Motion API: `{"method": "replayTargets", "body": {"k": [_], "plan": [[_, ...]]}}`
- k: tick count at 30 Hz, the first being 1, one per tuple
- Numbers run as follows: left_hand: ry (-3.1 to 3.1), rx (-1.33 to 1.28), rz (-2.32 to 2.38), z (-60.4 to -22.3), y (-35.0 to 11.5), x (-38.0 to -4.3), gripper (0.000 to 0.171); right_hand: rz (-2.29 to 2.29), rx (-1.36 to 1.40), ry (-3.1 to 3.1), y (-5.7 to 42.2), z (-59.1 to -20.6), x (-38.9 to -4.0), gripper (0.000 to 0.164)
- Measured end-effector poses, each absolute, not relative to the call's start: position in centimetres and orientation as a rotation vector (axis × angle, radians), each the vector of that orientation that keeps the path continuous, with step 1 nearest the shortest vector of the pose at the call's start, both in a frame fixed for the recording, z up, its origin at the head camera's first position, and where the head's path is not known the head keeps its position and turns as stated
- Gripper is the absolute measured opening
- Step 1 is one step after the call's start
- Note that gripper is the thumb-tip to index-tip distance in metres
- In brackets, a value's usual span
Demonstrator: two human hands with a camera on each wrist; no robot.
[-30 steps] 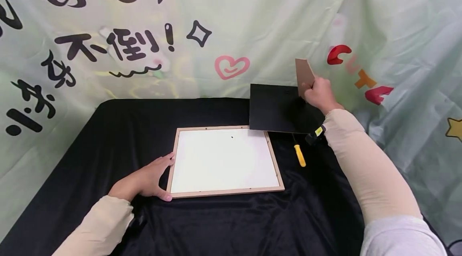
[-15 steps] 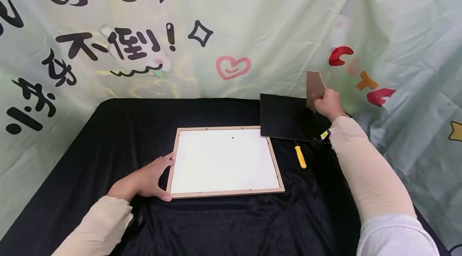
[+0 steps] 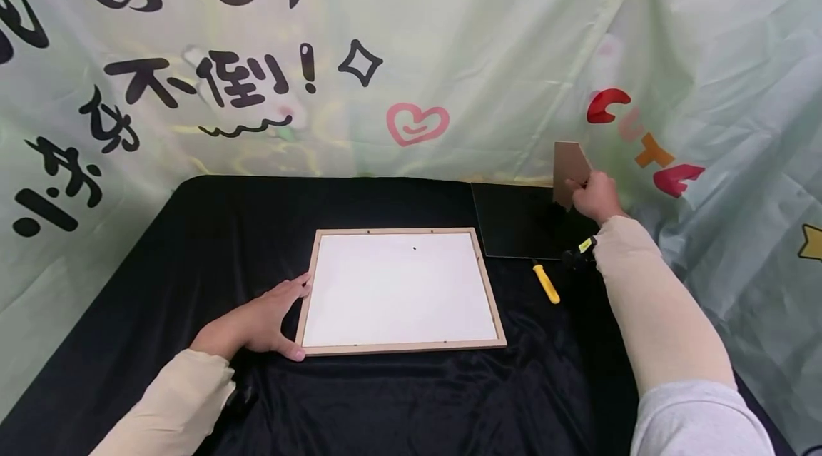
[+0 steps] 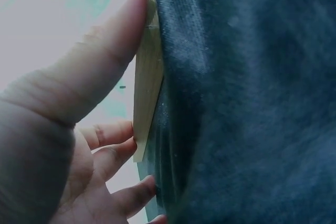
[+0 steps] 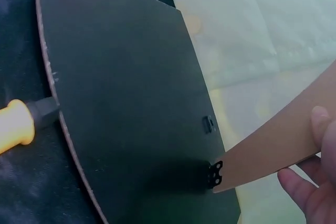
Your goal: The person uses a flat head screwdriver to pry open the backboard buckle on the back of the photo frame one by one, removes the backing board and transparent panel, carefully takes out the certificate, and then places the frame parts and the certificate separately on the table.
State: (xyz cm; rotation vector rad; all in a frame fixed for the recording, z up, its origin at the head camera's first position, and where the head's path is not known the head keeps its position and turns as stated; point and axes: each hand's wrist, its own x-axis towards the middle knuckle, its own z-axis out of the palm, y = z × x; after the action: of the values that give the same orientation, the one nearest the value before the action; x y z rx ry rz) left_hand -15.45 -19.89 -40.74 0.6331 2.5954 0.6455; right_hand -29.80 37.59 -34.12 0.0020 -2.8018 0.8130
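A wooden picture frame (image 3: pixel 404 351) with a white panel inside lies flat on the black cloth in the head view. My left hand (image 3: pixel 260 320) rests at its near left corner, thumb on the front edge and spread fingers touching the left side. In the left wrist view that thumb lies against the wooden edge (image 4: pixel 147 77). At the back right lies a black backing board (image 3: pixel 514 224). A brown stand flap (image 3: pixel 569 169) rises from it on a small black hinge (image 5: pixel 215 174). My right hand (image 3: pixel 597 198) pinches this flap between thumb and fingers.
A screwdriver with a yellow handle (image 3: pixel 547 285) lies just in front of the board, its tip end hidden in the head view. Black cloth (image 3: pixel 398 406) covers the table. A printed curtain (image 3: pixel 488 49) hangs close behind the board.
My right hand has moved right and down with the backing board, which now lies beyond the frame and no longer overlaps its far right corner. The screwdriver has shifted slightly right. My left hand stays put.
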Motion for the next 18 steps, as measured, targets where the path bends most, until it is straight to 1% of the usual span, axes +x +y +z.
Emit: {"method": "replayTargets", "body": {"k": [6, 10, 18], "plan": [[2.590, 0.628, 0.646, -40.5, -19.6, -15.3, 0.110, 0.776, 0.045, -2.855, 37.2, -34.6, -29.3, 0.035], [2.591, 0.626, 0.649, -40.6, -19.6, -15.3, 0.110, 0.781, 0.025, -2.891, 36.6, -34.8, -28.5, 0.033], [2.592, 0.631, 0.665, -40.8, -19.8, -15.5, 0.108, 0.755, -0.003, -2.934, 36.1, -35.7, -25.8, 0.043]]}}
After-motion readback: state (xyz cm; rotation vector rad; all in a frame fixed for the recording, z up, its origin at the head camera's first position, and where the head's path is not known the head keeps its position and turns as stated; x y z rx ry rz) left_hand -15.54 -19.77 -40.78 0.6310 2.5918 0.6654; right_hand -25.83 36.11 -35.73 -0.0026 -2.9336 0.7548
